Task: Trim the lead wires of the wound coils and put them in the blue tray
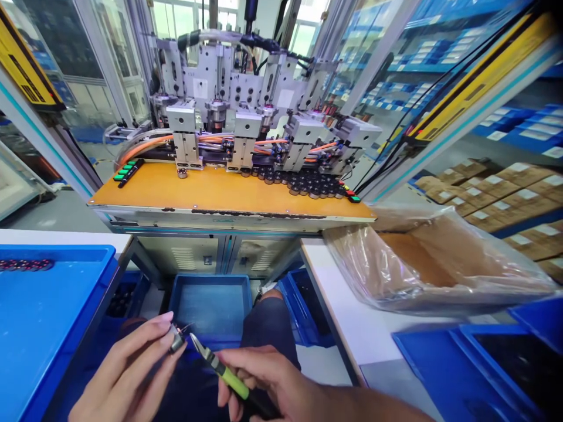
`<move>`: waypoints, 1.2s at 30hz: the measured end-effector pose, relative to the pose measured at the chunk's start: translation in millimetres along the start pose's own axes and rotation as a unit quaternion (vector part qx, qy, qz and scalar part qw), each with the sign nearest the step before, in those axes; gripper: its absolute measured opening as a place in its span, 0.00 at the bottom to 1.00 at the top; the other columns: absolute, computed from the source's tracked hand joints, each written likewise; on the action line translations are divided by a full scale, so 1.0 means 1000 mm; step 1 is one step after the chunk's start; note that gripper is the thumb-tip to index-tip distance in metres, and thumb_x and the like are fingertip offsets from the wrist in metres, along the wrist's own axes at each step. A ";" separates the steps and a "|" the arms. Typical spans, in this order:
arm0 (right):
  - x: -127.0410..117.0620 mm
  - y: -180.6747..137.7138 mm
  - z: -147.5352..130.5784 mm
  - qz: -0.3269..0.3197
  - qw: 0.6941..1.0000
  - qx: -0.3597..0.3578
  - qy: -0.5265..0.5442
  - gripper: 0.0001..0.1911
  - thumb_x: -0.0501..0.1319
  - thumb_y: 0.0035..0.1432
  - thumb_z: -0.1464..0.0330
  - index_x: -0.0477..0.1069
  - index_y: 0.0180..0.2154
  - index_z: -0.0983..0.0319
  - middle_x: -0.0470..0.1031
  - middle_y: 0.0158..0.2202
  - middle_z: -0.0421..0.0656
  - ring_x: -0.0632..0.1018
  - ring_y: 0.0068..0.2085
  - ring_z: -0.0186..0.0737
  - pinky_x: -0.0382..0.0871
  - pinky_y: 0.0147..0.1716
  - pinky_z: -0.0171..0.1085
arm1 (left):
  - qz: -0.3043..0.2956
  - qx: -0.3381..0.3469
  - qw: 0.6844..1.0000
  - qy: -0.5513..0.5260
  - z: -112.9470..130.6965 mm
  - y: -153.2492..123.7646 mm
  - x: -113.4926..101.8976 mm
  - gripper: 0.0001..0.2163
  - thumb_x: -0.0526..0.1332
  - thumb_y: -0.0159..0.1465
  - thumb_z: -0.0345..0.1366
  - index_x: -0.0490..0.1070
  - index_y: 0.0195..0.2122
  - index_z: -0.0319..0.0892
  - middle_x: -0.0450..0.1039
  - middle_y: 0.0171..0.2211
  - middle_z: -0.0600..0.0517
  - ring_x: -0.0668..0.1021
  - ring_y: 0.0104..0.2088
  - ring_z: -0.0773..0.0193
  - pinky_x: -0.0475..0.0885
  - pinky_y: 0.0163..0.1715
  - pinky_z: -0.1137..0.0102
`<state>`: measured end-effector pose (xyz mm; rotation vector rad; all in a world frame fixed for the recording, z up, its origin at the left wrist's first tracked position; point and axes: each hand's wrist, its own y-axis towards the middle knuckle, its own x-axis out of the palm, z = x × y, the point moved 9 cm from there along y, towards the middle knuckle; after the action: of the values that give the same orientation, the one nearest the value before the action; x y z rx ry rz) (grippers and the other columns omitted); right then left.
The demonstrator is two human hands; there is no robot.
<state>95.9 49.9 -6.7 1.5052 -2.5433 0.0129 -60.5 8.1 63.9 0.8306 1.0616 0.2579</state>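
My left hand (132,366) pinches a small grey cylindrical part (176,338) with thin wire leads, low in the view above my lap. My right hand (268,381) is closed round a green-and-black handled cutter (226,375). Its metal tip sits just right of the part, close to the leads. Both hands hover over my dark trousers and a blue bin (211,305) on the floor.
An orange worktop (220,193) carries a multi-station machine (246,111) and several small black cylindrical parts (308,183). A blue tray (44,316) with a row of parts lies at left. At right stand a plastic-lined cardboard box (435,258) and more blue trays (484,363).
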 end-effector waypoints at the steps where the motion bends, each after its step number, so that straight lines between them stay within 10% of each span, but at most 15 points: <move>1: 0.001 0.000 0.001 -0.004 1.000 0.004 0.003 0.35 0.63 0.55 0.71 0.62 0.65 0.57 0.71 0.40 0.46 0.72 0.33 0.31 0.72 0.36 0.36 | 0.001 0.002 1.000 0.006 0.000 -0.001 0.000 0.31 0.69 0.56 0.25 0.68 0.62 0.47 0.78 0.53 0.49 0.84 0.45 0.63 0.74 0.56 0.74; 18: 0.005 0.001 0.010 -0.021 0.998 0.023 0.059 0.31 0.65 0.59 0.57 0.65 0.61 0.60 0.69 0.43 0.48 0.73 0.36 0.34 0.71 0.42 0.40 | 0.028 -0.068 0.993 -0.093 -0.010 -0.008 0.004 0.26 0.69 0.55 0.26 0.71 0.55 0.50 0.85 0.43 0.56 0.86 0.34 0.65 0.80 0.40 0.76; 36: 0.006 0.001 0.014 -0.017 0.997 0.036 0.058 0.29 0.65 0.59 0.53 0.68 0.56 0.63 0.71 0.40 0.47 0.73 0.33 0.32 0.71 0.35 0.35 | 0.025 -0.110 0.986 -0.121 -0.017 -0.018 0.008 0.23 0.70 0.54 0.26 0.72 0.51 0.48 0.84 0.43 0.56 0.86 0.37 0.67 0.76 0.48 0.80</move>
<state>89.4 43.5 -19.7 1.5249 -2.4503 0.1852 -74.7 8.7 42.1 0.6698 0.7700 0.3020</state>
